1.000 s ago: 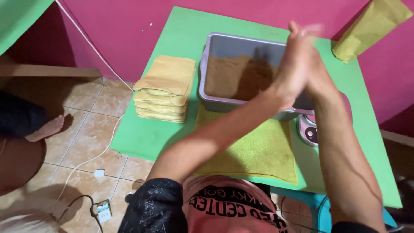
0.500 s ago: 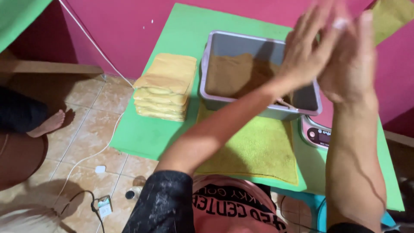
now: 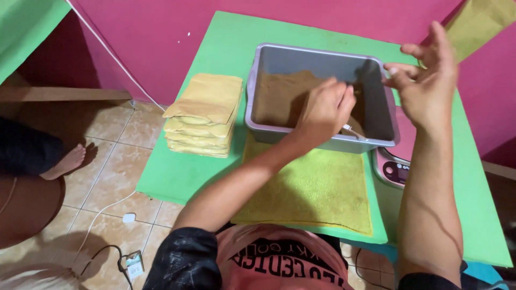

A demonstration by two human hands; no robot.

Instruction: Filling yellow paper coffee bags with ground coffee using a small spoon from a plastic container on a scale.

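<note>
Pink walls back a green square tabletop (image 3: 183, 172) bearing a grey rectangular plastic tub (image 3: 376, 102) of brown powder (image 3: 279, 96). Inside the tub, the left hand (image 3: 322, 107) has its fingers curled around a thin metal utensil handle (image 3: 352, 131). Above the tub's right rim, the right hand (image 3: 427, 88) hovers with fingers spread, holding nothing. Left of the tub lies a stack of filled yellow paper pouches (image 3: 204, 113); in front of it, a yellow-green towel (image 3: 317, 188).

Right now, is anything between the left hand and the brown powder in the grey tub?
Nothing visible. The left hand is already inside the grey tub, over the brown powder, by a metal spoon handle. The right hand hangs open above the tub's right rim.
</note>
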